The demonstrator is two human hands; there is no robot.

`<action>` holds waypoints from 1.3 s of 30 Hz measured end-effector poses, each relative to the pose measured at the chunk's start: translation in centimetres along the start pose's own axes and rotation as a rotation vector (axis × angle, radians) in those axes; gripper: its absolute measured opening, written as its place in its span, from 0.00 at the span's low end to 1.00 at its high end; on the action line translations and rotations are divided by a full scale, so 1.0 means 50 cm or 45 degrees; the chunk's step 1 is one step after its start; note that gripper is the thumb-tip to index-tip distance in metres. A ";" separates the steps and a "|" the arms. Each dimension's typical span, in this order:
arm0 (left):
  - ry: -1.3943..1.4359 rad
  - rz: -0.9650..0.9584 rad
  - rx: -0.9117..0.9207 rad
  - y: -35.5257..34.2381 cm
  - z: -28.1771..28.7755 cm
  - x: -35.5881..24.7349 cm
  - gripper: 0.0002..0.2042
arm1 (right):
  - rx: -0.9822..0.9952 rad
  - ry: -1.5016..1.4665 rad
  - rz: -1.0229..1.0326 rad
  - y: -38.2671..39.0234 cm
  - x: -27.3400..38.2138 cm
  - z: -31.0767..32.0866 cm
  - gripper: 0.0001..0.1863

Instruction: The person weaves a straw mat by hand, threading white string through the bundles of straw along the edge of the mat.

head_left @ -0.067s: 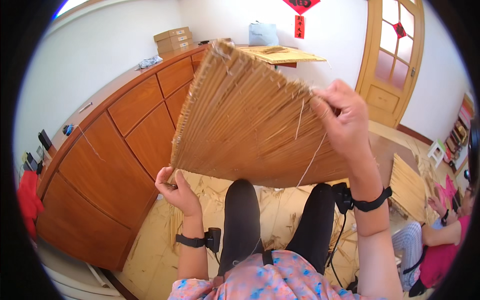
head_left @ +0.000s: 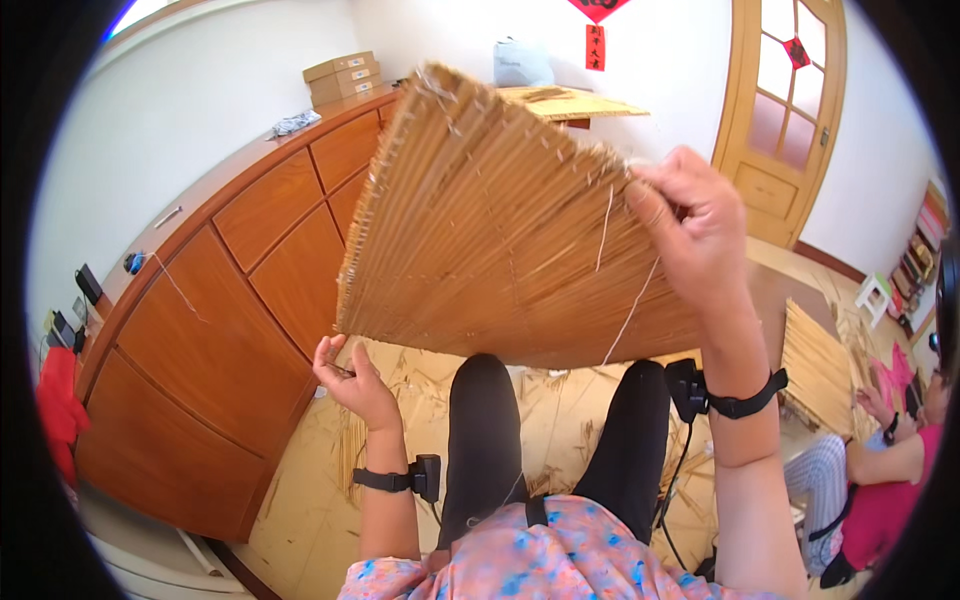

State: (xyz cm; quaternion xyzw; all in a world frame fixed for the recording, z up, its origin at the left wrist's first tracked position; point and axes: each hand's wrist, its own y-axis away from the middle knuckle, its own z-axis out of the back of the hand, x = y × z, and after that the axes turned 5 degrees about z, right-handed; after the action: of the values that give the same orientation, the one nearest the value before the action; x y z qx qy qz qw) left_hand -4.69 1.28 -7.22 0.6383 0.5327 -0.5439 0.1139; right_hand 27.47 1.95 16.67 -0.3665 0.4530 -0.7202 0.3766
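A large panel of bound straw stalks (head_left: 500, 230) is tilted up in front of me, its lower edge above or against my knees. My right hand (head_left: 692, 225) is closed on its upper right edge, thumb on the near face. White thread hangs from the panel below that hand. At the lower left corner is my left hand (head_left: 358, 382), fingers curled, fingertips at or just below the corner. A small dark item shows between its fingers, too small to make out. Stitches of thread run along the panel's left and top edges.
A long wooden cabinet (head_left: 200, 330) runs along the left, with cardboard boxes (head_left: 343, 80) on top. Another straw panel (head_left: 590, 104) lies behind mine. At right, a person in a pink top (head_left: 885, 500) sits by a further straw panel (head_left: 815, 360). Loose stalks litter the floor (head_left: 560, 430).
The panel and my right hand have shifted slightly, the panel's top corner a little up and left, the hand slightly right. My left hand stays nearly in place.
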 end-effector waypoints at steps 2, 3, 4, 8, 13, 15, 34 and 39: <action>-0.049 0.301 0.099 0.023 0.003 0.027 0.24 | -0.064 -0.023 0.085 -0.014 0.015 0.016 0.08; -0.048 0.305 0.099 0.043 0.002 0.048 0.24 | -0.060 -0.021 0.084 -0.020 0.022 0.019 0.08; 0.073 0.453 0.189 0.060 -0.009 0.072 0.26 | -0.073 -0.023 0.143 -0.024 0.029 0.026 0.08; 0.254 0.720 0.227 0.064 -0.053 0.127 0.32 | -0.079 0.056 0.199 -0.039 0.058 0.069 0.09; 0.377 0.970 0.256 0.022 -0.101 0.166 0.17 | -0.166 0.067 0.217 -0.035 0.065 0.134 0.10; 0.497 1.004 0.291 0.006 -0.115 0.160 0.12 | -0.169 0.105 0.241 -0.030 0.066 0.155 0.10; 0.475 -0.433 0.300 -0.379 -0.104 -0.416 0.12 | -1.100 -0.706 -0.038 0.110 -0.102 0.148 0.15; 0.108 -0.517 0.314 -0.459 -0.124 -0.469 0.23 | -1.028 -0.908 -0.691 0.207 -0.077 0.012 0.08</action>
State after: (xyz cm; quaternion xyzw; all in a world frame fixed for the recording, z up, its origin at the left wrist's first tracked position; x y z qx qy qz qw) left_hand -15.86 2.09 24.25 0.5495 0.5841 -0.5891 -0.0990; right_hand 31.92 1.93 6.51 -0.8019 0.4269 -0.3943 0.1391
